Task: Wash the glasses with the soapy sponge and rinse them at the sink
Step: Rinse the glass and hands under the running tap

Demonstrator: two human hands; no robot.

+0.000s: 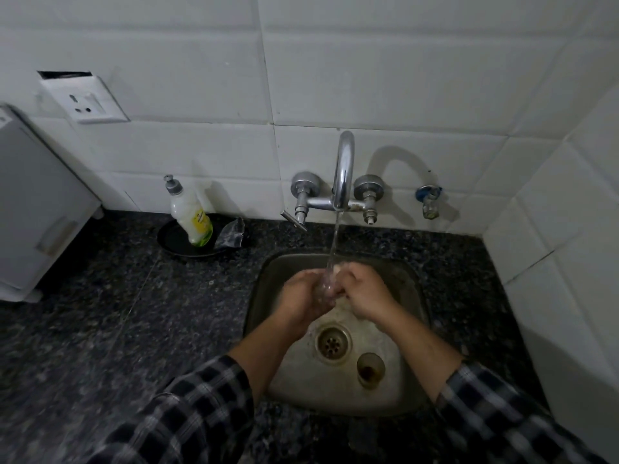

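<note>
Head: glass point(326, 290) above sink point(413, 289) (room around)

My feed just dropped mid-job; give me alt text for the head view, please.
The left hand and right hand hold a clear glass under the running faucet over the steel sink. A second glass with brownish residue stands upright in the basin beside the drain. A dish soap bottle sits in a black tray left of the faucet.
</note>
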